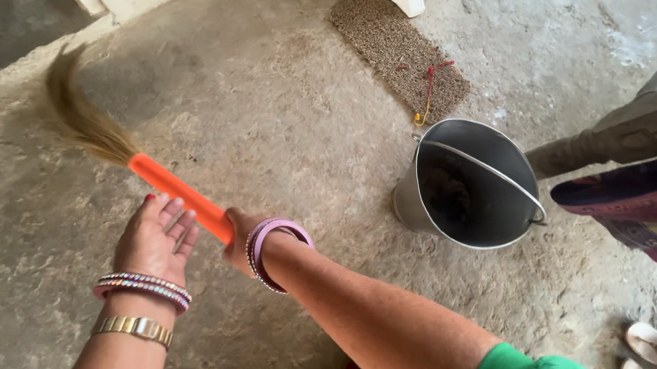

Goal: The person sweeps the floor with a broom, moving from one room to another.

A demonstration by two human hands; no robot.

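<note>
A grass broom [81, 121] with an orange handle [179, 195] stretches from the centre toward the upper left, its bristles on the rough concrete floor. My right hand [241, 241] is closed around the lower end of the orange handle; pink and glittery bangles circle that wrist. My left hand [153, 239] lies beside the handle with its fingers stretched out, the fingertips touching the orange part. That wrist carries bangles and a gold watch band.
A metal bucket [430, 200] with a wire handle stands on the floor to the right. A brown doormat [400, 48] lies beyond it, beneath a white object. Patterned cloth [646, 208] and a sandal [648, 339] sit at the right edge.
</note>
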